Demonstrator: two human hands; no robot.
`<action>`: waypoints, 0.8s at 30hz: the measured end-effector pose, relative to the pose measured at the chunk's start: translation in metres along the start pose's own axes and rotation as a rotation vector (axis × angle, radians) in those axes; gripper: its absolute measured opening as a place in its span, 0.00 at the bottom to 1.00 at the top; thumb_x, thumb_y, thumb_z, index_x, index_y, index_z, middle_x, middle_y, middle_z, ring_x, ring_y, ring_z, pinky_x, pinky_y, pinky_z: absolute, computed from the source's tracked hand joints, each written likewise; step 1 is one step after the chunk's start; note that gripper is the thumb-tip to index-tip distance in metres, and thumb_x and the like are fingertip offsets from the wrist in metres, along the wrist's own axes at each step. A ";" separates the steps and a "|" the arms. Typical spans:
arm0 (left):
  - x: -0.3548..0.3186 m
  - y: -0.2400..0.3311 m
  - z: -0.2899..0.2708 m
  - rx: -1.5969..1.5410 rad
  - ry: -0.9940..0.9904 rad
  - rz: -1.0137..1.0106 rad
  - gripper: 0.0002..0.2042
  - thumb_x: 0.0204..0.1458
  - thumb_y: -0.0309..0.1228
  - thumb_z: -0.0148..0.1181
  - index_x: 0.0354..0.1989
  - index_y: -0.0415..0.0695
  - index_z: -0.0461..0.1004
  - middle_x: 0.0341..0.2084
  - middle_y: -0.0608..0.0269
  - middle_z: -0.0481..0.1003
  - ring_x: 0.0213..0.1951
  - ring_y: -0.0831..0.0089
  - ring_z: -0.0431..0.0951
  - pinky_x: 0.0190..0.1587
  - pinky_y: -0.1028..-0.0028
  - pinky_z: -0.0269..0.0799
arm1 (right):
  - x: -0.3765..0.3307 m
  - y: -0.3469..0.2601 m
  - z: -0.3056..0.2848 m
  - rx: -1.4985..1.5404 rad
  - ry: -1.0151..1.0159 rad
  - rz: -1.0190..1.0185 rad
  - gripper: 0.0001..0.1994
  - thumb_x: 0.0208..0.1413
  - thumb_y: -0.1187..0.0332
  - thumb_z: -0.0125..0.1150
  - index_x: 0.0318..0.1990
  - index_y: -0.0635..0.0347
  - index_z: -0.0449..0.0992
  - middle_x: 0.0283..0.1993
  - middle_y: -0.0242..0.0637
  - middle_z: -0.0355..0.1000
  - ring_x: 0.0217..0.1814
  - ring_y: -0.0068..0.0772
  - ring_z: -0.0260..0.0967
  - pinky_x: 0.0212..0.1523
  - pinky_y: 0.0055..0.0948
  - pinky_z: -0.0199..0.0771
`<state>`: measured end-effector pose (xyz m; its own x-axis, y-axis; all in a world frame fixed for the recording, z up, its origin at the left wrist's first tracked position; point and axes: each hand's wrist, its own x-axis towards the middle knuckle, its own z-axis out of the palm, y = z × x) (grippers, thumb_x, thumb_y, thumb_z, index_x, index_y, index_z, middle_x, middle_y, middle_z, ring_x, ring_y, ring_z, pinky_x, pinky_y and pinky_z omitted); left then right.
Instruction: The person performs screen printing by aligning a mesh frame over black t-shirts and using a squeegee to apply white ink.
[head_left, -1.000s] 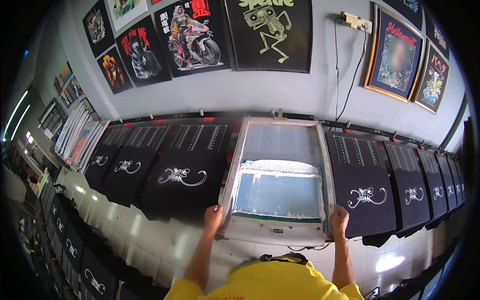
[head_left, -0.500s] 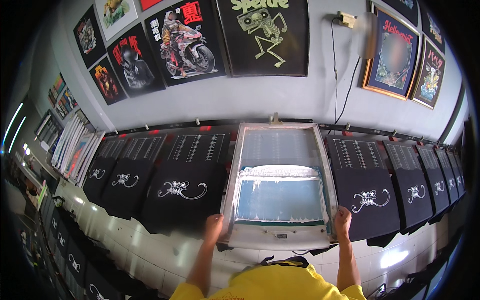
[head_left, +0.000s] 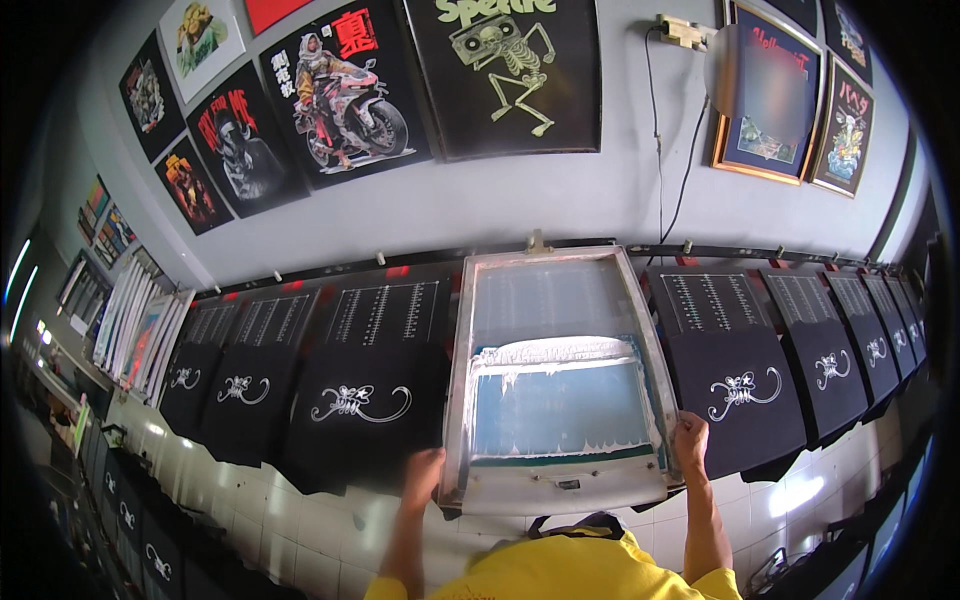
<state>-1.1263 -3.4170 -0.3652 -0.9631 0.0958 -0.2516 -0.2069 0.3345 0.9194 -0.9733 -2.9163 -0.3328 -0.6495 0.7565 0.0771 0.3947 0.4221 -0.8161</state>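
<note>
Single head-worn fisheye view, looking forward and down over the work bench.

The camera sits above the person's yellow shirt (head_left: 570,575), close to the printing screen frame (head_left: 555,385) at near centre. It faces the far grey wall (head_left: 520,205) with its posters. Straight edges bow toward the dark circular rim.

A rectangular printing screen (head_left: 555,385) with a pale frame and blue-green mesh lies on the long table. Dark posters (head_left: 345,95) and framed prints (head_left: 765,95) hang on the grey wall above.
</note>
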 end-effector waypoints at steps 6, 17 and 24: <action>0.005 0.009 -0.001 0.466 -0.016 0.169 0.15 0.57 0.37 0.56 0.27 0.36 0.73 0.18 0.49 0.71 0.20 0.63 0.66 0.27 0.65 0.64 | -0.007 -0.015 0.007 -0.024 0.048 0.035 0.15 0.48 0.73 0.52 0.41 0.66 0.80 0.33 0.54 0.77 0.38 0.45 0.79 0.40 0.34 0.74; 0.021 -0.045 0.018 0.430 0.194 0.297 0.17 0.56 0.33 0.56 0.21 0.30 0.67 0.11 0.55 0.61 0.18 0.75 0.58 0.23 0.66 0.57 | -0.008 -0.005 0.024 -0.032 0.091 0.064 0.13 0.52 0.72 0.52 0.42 0.63 0.79 0.35 0.53 0.76 0.42 0.52 0.76 0.42 0.37 0.74; 0.001 -0.005 0.026 0.362 0.174 0.248 0.18 0.58 0.33 0.53 0.22 0.30 0.62 0.13 0.59 0.54 0.21 0.76 0.54 0.23 0.66 0.54 | -0.011 -0.009 0.019 -0.035 0.070 0.081 0.15 0.53 0.71 0.49 0.45 0.62 0.78 0.35 0.52 0.76 0.40 0.51 0.75 0.42 0.38 0.73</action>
<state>-1.1213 -3.3946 -0.3780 -0.9968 0.0659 0.0456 0.0770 0.6300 0.7727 -0.9822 -2.9387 -0.3371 -0.5682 0.8212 0.0521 0.4672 0.3741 -0.8011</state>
